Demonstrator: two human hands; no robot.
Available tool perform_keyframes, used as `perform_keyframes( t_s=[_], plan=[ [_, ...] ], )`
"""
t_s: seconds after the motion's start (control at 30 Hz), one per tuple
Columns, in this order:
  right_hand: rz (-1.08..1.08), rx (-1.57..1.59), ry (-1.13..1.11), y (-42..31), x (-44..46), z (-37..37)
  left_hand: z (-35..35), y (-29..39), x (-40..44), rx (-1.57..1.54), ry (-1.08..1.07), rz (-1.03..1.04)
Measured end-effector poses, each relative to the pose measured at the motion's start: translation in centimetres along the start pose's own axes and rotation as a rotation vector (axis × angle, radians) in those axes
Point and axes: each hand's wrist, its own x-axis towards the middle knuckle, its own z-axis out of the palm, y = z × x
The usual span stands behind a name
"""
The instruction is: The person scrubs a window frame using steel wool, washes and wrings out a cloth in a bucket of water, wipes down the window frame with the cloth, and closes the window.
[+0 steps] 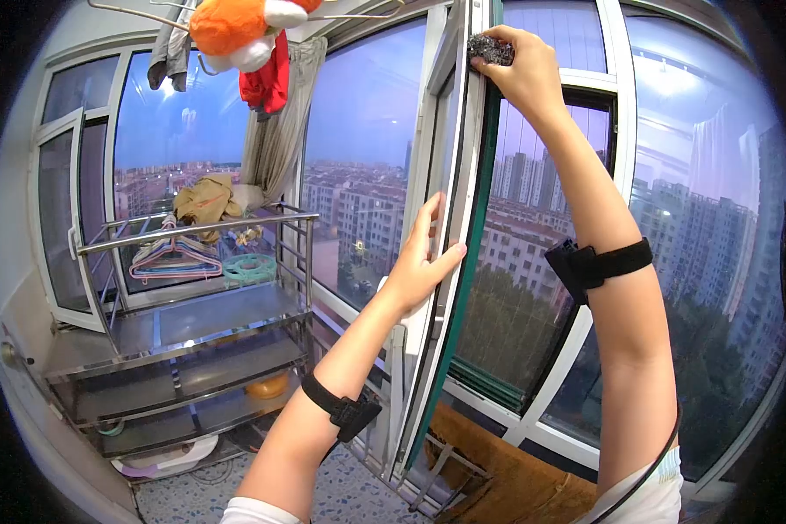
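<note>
A dark grey, shiny steel wool scrubber (491,50) is pinched in my right hand (526,74), raised high. It lies against the upper part of the edge of a white window sash (472,122), which stands swung inward. Lower on this same sash, my left hand (415,271) rests with fingers stretched along its inner side and the thumb by its edge. A dark green strip (450,349) runs down beside the sash edge. Black straps with small boxes circle both my forearms.
At left stands a metal rack (210,323) with hangers (179,260), a brown cloth (208,205) and a teal ring-shaped item (249,269). An orange plush toy (227,26) and red cloth (265,79) hang overhead. A brown surface (506,472) lies below the window.
</note>
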Motion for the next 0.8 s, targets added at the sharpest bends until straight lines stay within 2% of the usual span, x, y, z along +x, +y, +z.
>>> perform_keyframes(
  t_s=[0.17,0.33,0.47,0.57,0.63,0.67,0.73,0.77,0.8],
  plan=[
    [-0.282,-0.203,0.268,-1.3,-1.5,0.3,-0.2,1.4,-0.3,-0.012,-0.001,-0.094],
    [-0.315,-0.317,0.257,-1.1,-1.7,0.5,-0.2,1.1,-0.3,0.006,-0.007,-0.100],
    [-0.193,-0.503,0.219,-0.9,0.6,0.8,0.2,0.6,-0.2,-0.019,-0.009,-0.066],
    [-0.152,-0.397,0.242,-1.4,0.4,0.7,0.2,0.5,-0.2,-0.039,-0.020,-0.060],
    [0.093,-0.212,0.197,-2.0,0.2,0.2,0.2,0.8,-0.2,-0.036,-0.020,-0.072],
    [0.092,-0.216,0.193,-2.1,0.3,-0.1,0.2,0.9,-0.2,-0.025,-0.021,-0.080],
    [0.324,-0.058,0.054,-2.0,0.9,-0.6,0.2,0.5,-0.2,-0.001,-0.018,-0.065],
    [0.272,-0.068,0.016,0.2,2.0,-0.2,0.2,0.3,-0.2,0.029,-0.016,-0.051],
    [0.434,0.036,-0.149,0.0,3.3,-0.9,0.2,0.3,-0.2,0.023,-0.019,-0.057]
  ],
)
